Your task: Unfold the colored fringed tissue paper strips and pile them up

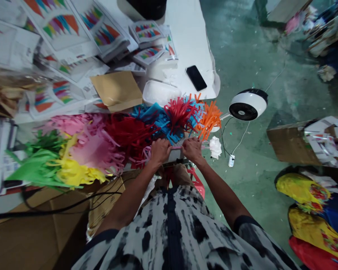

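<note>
My left hand (160, 150) is closed at the table's near edge, with pink fringed paper (147, 153) sticking out beside it. My right hand (192, 149) is also closed, a short way to the right. A thin pink strip runs between the two fists, and its pink end shows past my right hand. Just beyond my hands lie fringed paper bunches: blue (160, 118), red (180, 112) and orange (210, 118). To the left are dark red (129, 131), pink (92, 148), yellow (79, 170) and green (39, 168) ones. The fingers hide most of the pink strip.
Printed packets (64, 30), a brown card (116, 90), a white tray (160, 92) and a phone (196, 78) lie on the table. A white fan (248, 104) stands right, near a crumpled white piece (215, 147). Boxes (293, 144) and a power strip (231, 161) are on the floor.
</note>
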A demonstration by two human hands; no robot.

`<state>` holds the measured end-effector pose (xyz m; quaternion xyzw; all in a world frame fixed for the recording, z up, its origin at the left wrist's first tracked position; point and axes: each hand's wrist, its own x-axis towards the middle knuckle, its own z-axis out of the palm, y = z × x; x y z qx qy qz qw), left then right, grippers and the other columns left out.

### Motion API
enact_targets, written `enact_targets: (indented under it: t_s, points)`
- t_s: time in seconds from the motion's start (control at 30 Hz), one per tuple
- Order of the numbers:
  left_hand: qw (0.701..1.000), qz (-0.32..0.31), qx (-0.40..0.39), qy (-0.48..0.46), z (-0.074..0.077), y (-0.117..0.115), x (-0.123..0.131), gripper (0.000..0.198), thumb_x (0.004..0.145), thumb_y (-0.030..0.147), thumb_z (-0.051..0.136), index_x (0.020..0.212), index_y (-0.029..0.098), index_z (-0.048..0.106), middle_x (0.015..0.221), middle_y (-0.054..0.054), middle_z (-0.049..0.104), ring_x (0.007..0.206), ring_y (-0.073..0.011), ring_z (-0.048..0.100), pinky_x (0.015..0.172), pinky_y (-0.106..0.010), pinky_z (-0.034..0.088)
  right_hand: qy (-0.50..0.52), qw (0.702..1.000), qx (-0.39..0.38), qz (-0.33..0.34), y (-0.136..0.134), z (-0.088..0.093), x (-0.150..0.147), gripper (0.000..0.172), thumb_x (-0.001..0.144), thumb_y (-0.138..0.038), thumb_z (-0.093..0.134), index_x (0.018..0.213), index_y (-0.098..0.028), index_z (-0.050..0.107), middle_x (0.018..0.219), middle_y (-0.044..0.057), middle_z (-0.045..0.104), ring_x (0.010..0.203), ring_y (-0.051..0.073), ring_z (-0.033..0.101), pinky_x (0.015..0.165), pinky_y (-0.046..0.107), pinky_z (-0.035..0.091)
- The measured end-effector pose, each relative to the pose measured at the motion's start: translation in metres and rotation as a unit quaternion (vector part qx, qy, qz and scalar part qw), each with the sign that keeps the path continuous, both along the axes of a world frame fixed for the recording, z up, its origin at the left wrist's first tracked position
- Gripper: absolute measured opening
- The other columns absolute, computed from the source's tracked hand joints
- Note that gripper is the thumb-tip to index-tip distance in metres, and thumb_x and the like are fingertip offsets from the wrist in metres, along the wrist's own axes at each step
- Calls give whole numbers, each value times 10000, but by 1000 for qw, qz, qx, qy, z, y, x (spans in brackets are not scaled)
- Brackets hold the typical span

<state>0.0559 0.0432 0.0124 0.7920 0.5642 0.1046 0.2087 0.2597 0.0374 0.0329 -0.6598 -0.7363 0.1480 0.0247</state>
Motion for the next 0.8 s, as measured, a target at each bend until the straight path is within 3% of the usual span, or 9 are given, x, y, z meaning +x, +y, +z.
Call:
enact_targets:
  t_s: [0.13,0.27,0.4,0.6,0.7,0.8]
  points:
    - [999,-10,7,-31,2,-2,3,42,941,256,655,945,240,694,951,-80,712,951,-278,609,786,-411,393,29,998,27,-40,-10,-5,-1,125,918,-338,681,865,-225,676,942,88,727,1034,298,539,921,445,298]
    - [996,-68,21,-48,-2,-8,9,168,904,194,673,1024,280,751,1071,-74,717,1028,-274,608,823,-421,401,27,996,64,-57,-20,-12,-8,224,940,-443,687,917,-221,661,1008,112,706,1070,320,512,955,460,296]
    - [994,-90,30,-47,-9,-14,2,245,904,164,667,1056,315,786,1113,-67,730,1040,-265,604,825,-411,408,37,995,48,-78,-20,-14,-9,214,942,-437,696,913,-226,670,1028,95,696,1092,312,515,953,445,303]
    - [997,-46,48,-32,-12,-20,-25,291,908,198,677,1124,356,791,1154,-63,735,1045,-271,596,814,-421,421,71,993,21,-94,-14,-14,6,73,926,-295,667,899,-249,717,975,67,723,1048,292,539,901,413,323]
    - [997,-50,43,-30,-10,-20,-29,298,900,180,674,1110,353,793,1156,-60,740,1043,-274,594,810,-427,425,43,995,20,-87,-13,-7,6,96,919,-270,643,953,-252,731,1019,80,726,1079,304,540,927,429,325]
    - [996,-67,38,-37,-10,-19,-27,256,908,174,661,1075,317,791,1155,-72,744,1056,-275,600,826,-432,431,0,998,48,-50,-13,0,-8,209,943,-350,633,1102,-238,710,1164,118,684,1153,325,510,1012,471,299]
